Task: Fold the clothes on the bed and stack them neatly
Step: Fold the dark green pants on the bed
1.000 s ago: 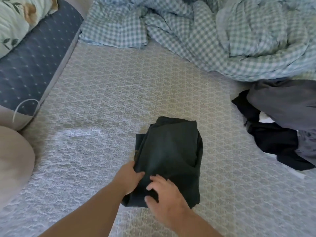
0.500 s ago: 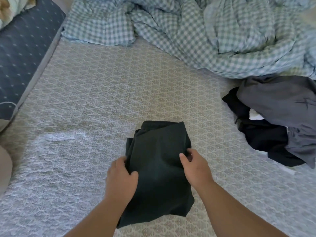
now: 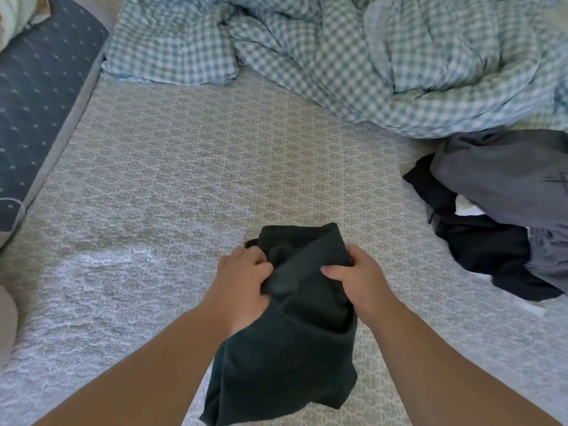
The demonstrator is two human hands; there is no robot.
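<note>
A dark green folded garment (image 3: pixel 289 348) lies on the patterned grey bed sheet (image 3: pixel 184 179) in the near middle. My left hand (image 3: pixel 242 287) grips its left edge with curled fingers. My right hand (image 3: pixel 359 284) grips its right edge, thumb on top of the cloth. The garment's upper part is bunched and lifted between both hands, while its lower part hangs toward me. A loose pile of grey and black clothes (image 3: pixel 498 210) lies unfolded at the right.
A crumpled green-and-white checked duvet (image 3: pixel 353 50) covers the far side of the bed. A dark blue dotted cushion (image 3: pixel 37 96) runs along the left edge, with a floral pillow (image 3: pixel 18 13) in the top left corner.
Both hands moved from resting on the garment's sides to gripping them. The upper part has bunched up and lifted off the sheet.
</note>
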